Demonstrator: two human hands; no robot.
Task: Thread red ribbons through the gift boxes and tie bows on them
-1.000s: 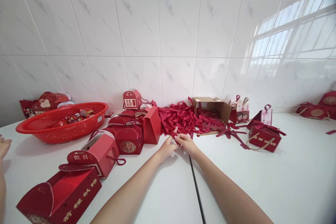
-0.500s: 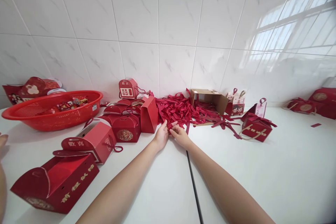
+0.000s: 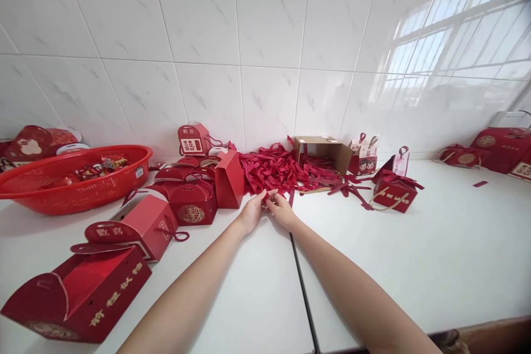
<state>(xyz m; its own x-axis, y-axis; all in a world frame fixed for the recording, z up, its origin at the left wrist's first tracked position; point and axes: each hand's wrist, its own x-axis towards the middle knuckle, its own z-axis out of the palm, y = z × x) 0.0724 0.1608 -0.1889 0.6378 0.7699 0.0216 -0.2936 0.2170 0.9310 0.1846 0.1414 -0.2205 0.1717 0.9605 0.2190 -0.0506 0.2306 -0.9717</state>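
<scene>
Far left of the fingers: red plastic colander (image 3: pixel 83 196), then red gift boxes (image 3: pixel 194 202). Left hand (image 3: pixel 251 214) and right hand (image 3: pixel 282 212) meet, fingers pinching red ribbon (image 3: pixel 267 196) between them. Ribbon pile (image 3: pixel 271 168) just beyond the fingers; cardboard box (image 3: pixel 343 160) beyond, right.

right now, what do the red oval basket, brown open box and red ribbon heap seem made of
Red oval basket: glossy, probably plastic, with perforated walls. Brown open box: matte, likely cardboard, thin panels. Red ribbon heap: satiny, perhaps fabric, limp curls.
</scene>
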